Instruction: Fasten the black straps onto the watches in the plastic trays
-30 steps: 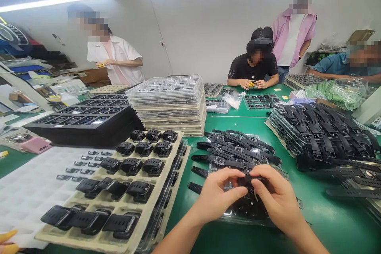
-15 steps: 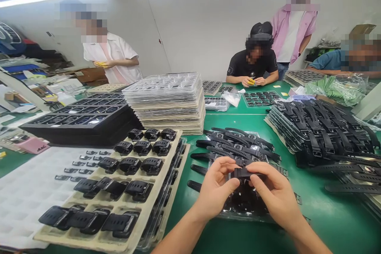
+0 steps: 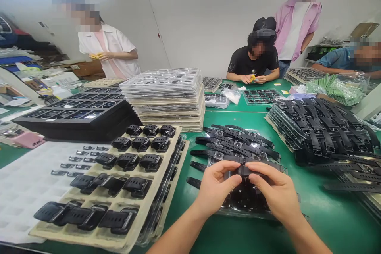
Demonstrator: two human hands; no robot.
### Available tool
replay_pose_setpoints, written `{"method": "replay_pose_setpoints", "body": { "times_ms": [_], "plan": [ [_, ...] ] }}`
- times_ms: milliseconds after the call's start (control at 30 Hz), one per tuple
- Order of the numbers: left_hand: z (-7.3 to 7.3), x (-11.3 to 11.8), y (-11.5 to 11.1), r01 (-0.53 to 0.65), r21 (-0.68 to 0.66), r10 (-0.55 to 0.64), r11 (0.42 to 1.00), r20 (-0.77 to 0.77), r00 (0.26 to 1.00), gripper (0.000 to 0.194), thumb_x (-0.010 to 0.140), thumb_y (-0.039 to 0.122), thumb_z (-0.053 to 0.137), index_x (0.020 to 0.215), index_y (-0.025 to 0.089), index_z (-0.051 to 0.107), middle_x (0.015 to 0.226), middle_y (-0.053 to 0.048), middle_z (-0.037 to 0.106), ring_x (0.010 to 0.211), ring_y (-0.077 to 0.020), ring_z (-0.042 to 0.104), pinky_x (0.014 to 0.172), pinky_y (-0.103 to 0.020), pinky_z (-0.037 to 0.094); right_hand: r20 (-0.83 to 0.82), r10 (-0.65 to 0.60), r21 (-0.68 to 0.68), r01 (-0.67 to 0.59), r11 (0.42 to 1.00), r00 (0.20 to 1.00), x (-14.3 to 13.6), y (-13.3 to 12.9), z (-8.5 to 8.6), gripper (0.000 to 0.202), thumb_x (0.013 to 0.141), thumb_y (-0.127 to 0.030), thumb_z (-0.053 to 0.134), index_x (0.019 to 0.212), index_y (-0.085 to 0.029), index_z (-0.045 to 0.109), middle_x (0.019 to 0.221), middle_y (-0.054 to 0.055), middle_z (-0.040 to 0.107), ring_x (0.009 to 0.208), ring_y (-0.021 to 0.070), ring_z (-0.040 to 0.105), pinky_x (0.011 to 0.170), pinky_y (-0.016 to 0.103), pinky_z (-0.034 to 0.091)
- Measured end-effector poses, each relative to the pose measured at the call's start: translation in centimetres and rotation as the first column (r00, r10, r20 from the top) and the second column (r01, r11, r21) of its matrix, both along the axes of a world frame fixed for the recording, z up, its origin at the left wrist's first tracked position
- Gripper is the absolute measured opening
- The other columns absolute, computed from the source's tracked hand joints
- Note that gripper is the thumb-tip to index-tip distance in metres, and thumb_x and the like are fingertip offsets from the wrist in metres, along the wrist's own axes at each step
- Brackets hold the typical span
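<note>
Watch strap [image 3: 244, 170], partly hidden, is pinched by left hand [image 3: 214, 189] and right hand [image 3: 277, 191].

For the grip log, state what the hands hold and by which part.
The left hand and right hand pinch a black strap between thumbs and fingertips; the fingers hide exactly which part.

The fingers [image 3: 230, 183] partly hide the black strap [image 3: 244, 170].

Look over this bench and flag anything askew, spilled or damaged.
One mild oddity: in the beige tray, the middle black watch of the second-nearest row seems twisted, slanting differently from those beside it. No spill or breakage is visible.
</note>
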State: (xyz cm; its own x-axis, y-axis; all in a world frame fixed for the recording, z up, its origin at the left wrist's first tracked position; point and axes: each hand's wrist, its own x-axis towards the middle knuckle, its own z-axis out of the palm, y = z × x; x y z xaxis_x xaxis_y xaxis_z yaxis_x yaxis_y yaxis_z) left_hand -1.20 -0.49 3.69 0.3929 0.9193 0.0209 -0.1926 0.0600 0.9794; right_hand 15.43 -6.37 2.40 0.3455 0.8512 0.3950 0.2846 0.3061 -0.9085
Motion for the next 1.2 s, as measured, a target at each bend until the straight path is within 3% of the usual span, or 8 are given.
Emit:
{"method": "replay_pose_setpoints", "body": {
  "times_ms": [233, 367, 500, 767, 967, 1100, 1200],
  "plan": [
    [-0.2, 0.0, -0.1, -0.011, 0.008, 0.011, 1.000, 0.003, 1.000, 0.036, 0.069, 0.040, 0.089, 0.092, 0.015, 0.078, 0.098, -0.012, 0.080, 0.097, -0.0275, 0.074, 0.088, -0.037, 0.060, -0.012, 0.077, -0.042, -0.077, 0.996, 0.997, -0.4, 0.2, 0.1, 0.014, 0.083, -0.040, 0.079, 0.090, -0.031, 0.086, 0.101, 0.006, 0.082, 0.094, 0.0306, 0.079, 0.087, 0.045, 0.066],
    [0.2, 0.1, -0.5, -0.029, 0.017, 0.029, 0.999, -0.003, 1.000, 0.032, 0.069, 0.035, 0.088, 0.093, 0.016, 0.078, 0.098, -0.011, 0.080, 0.097, -0.0269, 0.074, 0.088, -0.036, 0.060, -0.016, 0.023, 0.026, -0.023, 0.999, 1.000, -0.3, 0.1, -0.1, 0.015, 0.084, -0.037, 0.078, 0.096, -0.033, 0.085, 0.103, 0.005, 0.082, 0.094, 0.0287, 0.078, 0.086, 0.041, 0.066],
    [0.3, 0.1, -0.6, -0.034, 0.027, 0.034, 0.999, -0.002, 0.999, 0.030, 0.066, 0.029, 0.089, 0.090, 0.016, 0.078, 0.093, -0.010, 0.080, 0.092, -0.0255, 0.075, 0.085, -0.034, 0.061, 0.012, 0.010, 0.082, -0.011, 0.997, 1.000, 0.0, 0.0, 0.0, 0.009, 0.082, -0.033, 0.081, 0.090, -0.035, 0.085, 0.096, 0.003, 0.083, 0.087, 0.0263, 0.079, 0.081, 0.036, 0.067],
    [-0.2, 0.0, -0.6, -0.045, 0.099, 0.043, 0.994, 0.022, 0.999, 0.021, 0.067, 0.023, 0.085, 0.086, 0.016, 0.079, 0.094, -0.010, 0.081, 0.091, -0.0258, 0.076, 0.086, -0.034, 0.062, -0.005, 0.036, 0.090, -0.035, 0.995, 0.999, -0.4, 0.0, -0.3, 0.012, 0.081, -0.027, 0.081, 0.089, -0.035, 0.086, 0.096, 0.003, 0.083, 0.087, 0.0260, 0.080, 0.081, 0.035, 0.068],
    [0.1, 0.0, -0.7, 0.010, 0.057, -0.010, 0.998, -0.011, 1.000, 0.024, 0.069, 0.022, 0.084, 0.092, 0.016, 0.079, 0.098, -0.011, 0.081, 0.095, -0.0260, 0.076, 0.087, -0.033, 0.061, -0.095, -0.021, 0.028, 0.024, 0.999, 0.995, -0.3, -0.2, -0.7, 0.013, 0.079, -0.030, 0.083, 0.090, -0.035, 0.086, 0.096, 0.003, 0.083, 0.089, 0.0261, 0.080, 0.083, 0.033, 0.067],
    [0.0, 0.0, -0.7, 0.038, 0.048, -0.039, 0.998, 0.015, 0.999, 0.028, 0.066, 0.021, 0.087, 0.092, 0.016, 0.079, 0.101, -0.011, 0.081, 0.097, -0.0260, 0.075, 0.089, -0.032, 0.060, -0.087, 0.087, -0.036, -0.091, 0.995, 0.992, 0.7, -0.5, -0.1, 0.017, 0.080, -0.025, 0.083, 0.092, -0.036, 0.085, 0.098, 0.001, 0.083, 0.092, 0.0235, 0.078, 0.084, 0.029, 0.065],
    [-0.3, 0.1, -0.7, 0.037, 0.071, -0.039, 0.997, 0.027, 0.999, 0.043, 0.060, 0.019, 0.091, 0.102, 0.017, 0.079, 0.103, -0.010, 0.081, 0.099, -0.0253, 0.074, 0.091, -0.032, 0.058, -0.079, 0.177, 0.015, -0.176, 0.984, 0.981, 1.2, -0.5, 0.4, 0.018, 0.081, -0.022, 0.082, 0.091, -0.037, 0.084, 0.097, 0.000, 0.082, 0.093, 0.0217, 0.077, 0.083, 0.028, 0.065]
  ]
}}
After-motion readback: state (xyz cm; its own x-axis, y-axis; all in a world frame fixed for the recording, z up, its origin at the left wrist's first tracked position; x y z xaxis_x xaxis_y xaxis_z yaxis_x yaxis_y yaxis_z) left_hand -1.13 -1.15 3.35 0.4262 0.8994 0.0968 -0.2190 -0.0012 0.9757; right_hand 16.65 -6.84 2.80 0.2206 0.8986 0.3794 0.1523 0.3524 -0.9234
